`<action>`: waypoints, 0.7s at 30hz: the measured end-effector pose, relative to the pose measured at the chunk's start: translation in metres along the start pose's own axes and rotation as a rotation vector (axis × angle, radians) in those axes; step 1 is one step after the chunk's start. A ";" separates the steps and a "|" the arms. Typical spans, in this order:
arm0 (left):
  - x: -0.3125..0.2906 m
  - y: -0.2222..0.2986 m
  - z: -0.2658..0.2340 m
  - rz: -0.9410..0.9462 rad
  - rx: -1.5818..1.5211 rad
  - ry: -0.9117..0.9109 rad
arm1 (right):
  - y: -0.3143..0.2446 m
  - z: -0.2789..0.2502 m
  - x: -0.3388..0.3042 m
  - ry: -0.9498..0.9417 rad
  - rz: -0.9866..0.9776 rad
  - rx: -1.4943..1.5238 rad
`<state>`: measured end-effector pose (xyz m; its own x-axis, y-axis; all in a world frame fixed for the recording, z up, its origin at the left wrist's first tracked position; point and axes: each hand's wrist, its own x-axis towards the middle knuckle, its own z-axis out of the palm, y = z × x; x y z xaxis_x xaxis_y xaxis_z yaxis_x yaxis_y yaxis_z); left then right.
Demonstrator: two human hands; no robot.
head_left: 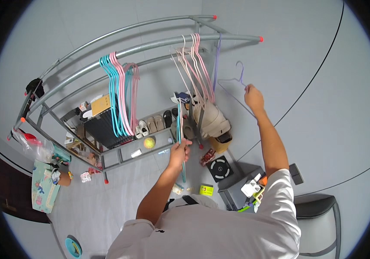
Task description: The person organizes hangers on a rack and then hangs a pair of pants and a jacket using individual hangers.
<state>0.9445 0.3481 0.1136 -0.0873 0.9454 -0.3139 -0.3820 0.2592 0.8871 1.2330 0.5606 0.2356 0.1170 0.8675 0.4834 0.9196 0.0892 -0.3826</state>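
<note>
My right hand [254, 100], raised at the right of the rack, is closed on a purple clothes hanger [240, 74] whose hook points up, apart from the rail. Lower and in the middle, my left hand [179, 153] is wrapped round a bundle of clothes hangers [180, 125], turquoise and pale pink, seen edge-on. Another purple hanger [217, 60] hangs at the right part of the metal rail [159, 43]. To its left hang several white and pink hangers [198, 69]. Farther left, turquoise and pink hangers [118, 95] hang together in a group.
Under the rack, a lower shelf holds shoes [151, 124] and a black crate [103, 126]. A beige bag [211, 121] stands near its right end. A yellow-green ball [149, 143] is below the shoes. Boxes and a grey cabinet [239, 190] are at right, beside a chair [316, 207].
</note>
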 end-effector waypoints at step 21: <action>-0.003 0.048 -0.002 0.028 0.010 -0.067 | -0.100 -0.046 0.143 -0.151 -0.110 -0.305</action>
<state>0.9249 0.3572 0.1561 -0.0357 0.9635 -0.2652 -0.3710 0.2337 0.8988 1.1755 0.6536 0.3793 -0.0251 0.9253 0.3785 0.9959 0.0560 -0.0710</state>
